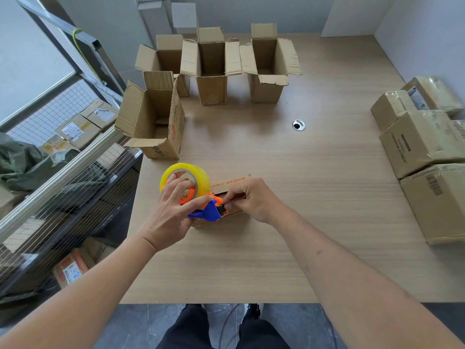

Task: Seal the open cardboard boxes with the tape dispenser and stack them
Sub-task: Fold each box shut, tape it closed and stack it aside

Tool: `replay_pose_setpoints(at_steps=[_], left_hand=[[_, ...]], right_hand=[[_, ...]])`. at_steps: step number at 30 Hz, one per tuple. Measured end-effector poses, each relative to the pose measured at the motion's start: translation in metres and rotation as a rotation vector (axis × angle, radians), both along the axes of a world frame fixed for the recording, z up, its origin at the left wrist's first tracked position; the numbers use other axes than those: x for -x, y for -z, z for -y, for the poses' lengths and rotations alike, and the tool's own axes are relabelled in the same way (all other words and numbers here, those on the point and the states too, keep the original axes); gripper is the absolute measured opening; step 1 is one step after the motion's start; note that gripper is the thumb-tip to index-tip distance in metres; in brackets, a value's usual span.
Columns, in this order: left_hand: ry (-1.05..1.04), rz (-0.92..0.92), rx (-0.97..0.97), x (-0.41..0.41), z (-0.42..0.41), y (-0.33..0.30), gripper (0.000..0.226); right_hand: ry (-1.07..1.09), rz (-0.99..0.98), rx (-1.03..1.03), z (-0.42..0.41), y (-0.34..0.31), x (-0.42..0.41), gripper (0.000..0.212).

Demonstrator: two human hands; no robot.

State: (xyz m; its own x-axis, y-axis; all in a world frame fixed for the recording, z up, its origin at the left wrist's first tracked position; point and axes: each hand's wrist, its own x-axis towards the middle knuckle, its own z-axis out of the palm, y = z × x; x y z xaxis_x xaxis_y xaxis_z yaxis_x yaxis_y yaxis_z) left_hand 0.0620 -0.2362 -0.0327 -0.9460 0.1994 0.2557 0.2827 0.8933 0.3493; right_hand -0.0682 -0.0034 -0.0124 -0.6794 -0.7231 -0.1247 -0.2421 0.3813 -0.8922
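A small cardboard box (230, 183) lies near the middle of the wooden table (302, 222), mostly hidden under my hands. My left hand (173, 210) grips the tape dispenser (201, 205), an orange and blue frame carrying a yellowish tape roll (201, 176), on top of this box. My right hand (251, 200) pinches at the tape end by the dispenser's blue blade, resting on the box top. Several open cardboard boxes stand further back: one at the left edge (153, 119), one behind it (163, 55), and two at the far middle (211, 69) (268, 66).
Several taped boxes (422, 144) are grouped along the table's right edge. A cable hole (299, 125) sits in the tabletop. A wire cage cart (50, 177) with parcels stands to the left of the table. My feet show below the near edge.
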Motion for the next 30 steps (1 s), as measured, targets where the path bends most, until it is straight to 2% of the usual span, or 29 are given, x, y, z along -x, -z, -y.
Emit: replay_pose_setpoints(at_steps=[10,18,19,22,25,30], left_hand=[[-0.010,0.039,-0.015,0.001,-0.004,-0.011,0.085],[-0.029,0.105,-0.069,0.005,0.003,-0.011,0.086],[-0.025,0.106,-0.065,0.005,0.003,-0.011,0.085],[0.004,0.109,-0.044,0.005,0.002,-0.010,0.083],[-0.016,0.121,-0.065,0.006,0.004,-0.010,0.084],[-0.007,0.114,-0.072,0.004,0.011,-0.013,0.081]], right_hand=[[-0.032,-0.161,-0.026,0.004,-0.009,-0.008,0.002],[0.034,-0.405,0.036,0.009,-0.010,-0.014,0.011],[0.036,-0.385,0.037,0.009,-0.010,-0.015,0.016],[0.038,-0.238,0.028,0.009,-0.012,-0.015,0.053],[0.000,-0.293,0.044,0.011,-0.011,-0.013,0.043],[-0.008,-0.222,0.091,0.011,-0.013,-0.011,0.026]])
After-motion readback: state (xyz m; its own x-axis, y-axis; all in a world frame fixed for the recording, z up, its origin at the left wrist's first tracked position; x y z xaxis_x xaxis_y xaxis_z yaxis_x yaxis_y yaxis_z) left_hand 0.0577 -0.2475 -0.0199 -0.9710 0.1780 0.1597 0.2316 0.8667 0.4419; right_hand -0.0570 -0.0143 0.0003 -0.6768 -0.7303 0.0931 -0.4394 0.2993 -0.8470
